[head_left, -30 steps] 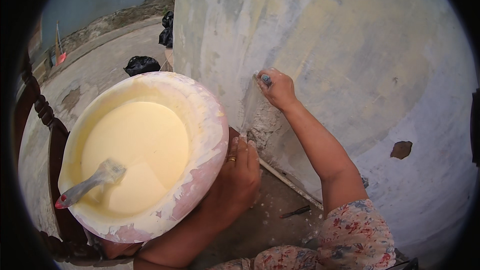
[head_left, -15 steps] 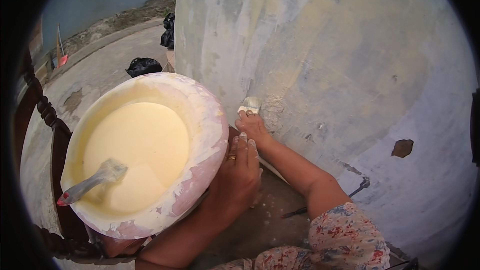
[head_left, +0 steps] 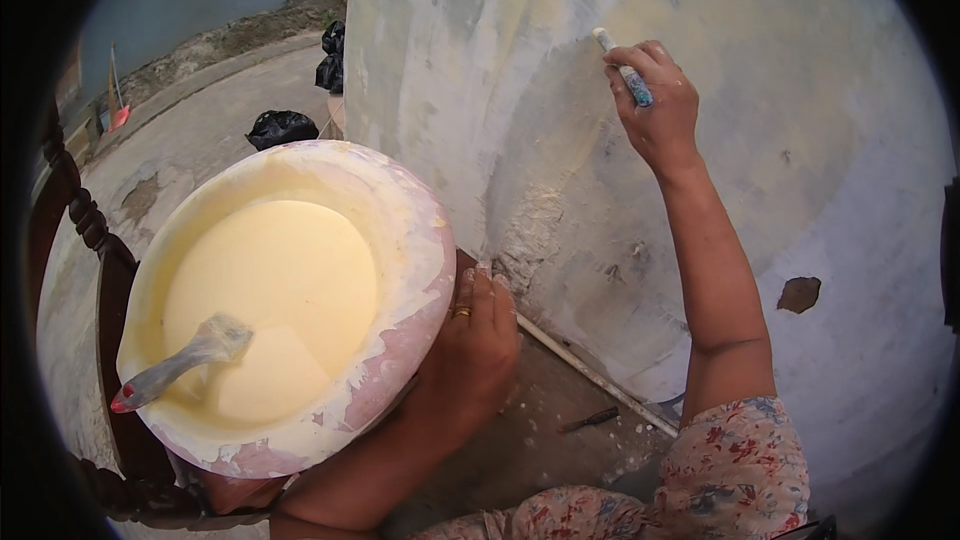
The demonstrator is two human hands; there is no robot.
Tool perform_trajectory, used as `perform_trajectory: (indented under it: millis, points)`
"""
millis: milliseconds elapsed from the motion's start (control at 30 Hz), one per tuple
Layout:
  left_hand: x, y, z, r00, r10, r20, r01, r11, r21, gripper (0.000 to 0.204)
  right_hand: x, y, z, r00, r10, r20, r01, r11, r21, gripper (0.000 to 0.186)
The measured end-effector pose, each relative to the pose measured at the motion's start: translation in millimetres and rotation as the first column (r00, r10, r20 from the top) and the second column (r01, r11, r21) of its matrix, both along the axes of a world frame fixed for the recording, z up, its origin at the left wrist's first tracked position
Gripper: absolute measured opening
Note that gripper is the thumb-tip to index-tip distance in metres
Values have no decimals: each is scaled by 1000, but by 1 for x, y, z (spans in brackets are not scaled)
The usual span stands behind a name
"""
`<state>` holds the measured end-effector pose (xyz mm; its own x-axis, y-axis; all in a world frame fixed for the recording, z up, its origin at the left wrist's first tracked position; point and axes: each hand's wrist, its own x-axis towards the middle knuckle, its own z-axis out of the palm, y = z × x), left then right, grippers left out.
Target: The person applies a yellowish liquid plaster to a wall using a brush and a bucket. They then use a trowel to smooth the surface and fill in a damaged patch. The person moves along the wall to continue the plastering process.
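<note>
Since the earlier frame, the right hand (head_left: 660,110) has been raised high up the wall (head_left: 800,90), fingers clenched on a brush (head_left: 622,65). The bowl (head_left: 410,240) of cream paint is gripped at its right rim by the left hand (head_left: 475,345); a second brush (head_left: 180,365) is lying in it.

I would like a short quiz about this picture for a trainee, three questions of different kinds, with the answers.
1. True or false: the right hand holds a brush against the wall.
2. What lies in the paint in the bowl? A) a second brush B) a spoon C) a sponge
3. Fill in: the left hand grips the bowl at its ____.

Key:
1. True.
2. A; the second brush has a red-tipped handle that rests on the rim.
3. Rim, on the side nearest the wall.
</note>
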<state>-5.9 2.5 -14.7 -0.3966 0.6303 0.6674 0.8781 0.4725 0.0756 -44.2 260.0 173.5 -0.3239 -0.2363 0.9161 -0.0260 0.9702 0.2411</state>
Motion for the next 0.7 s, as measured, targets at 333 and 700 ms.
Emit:
perform_trajectory:
  millis: [333, 700]
  points:
    - [2, -2, 5, 996, -39, 78, 35, 998, 45, 60, 24, 15, -132, 954, -233, 191, 149, 916, 374, 5]
    - [0, 0, 6, 998, -31, 60, 30, 999, 20, 61, 51, 19, -209, 664, 40, 746, 87, 987, -131, 23]
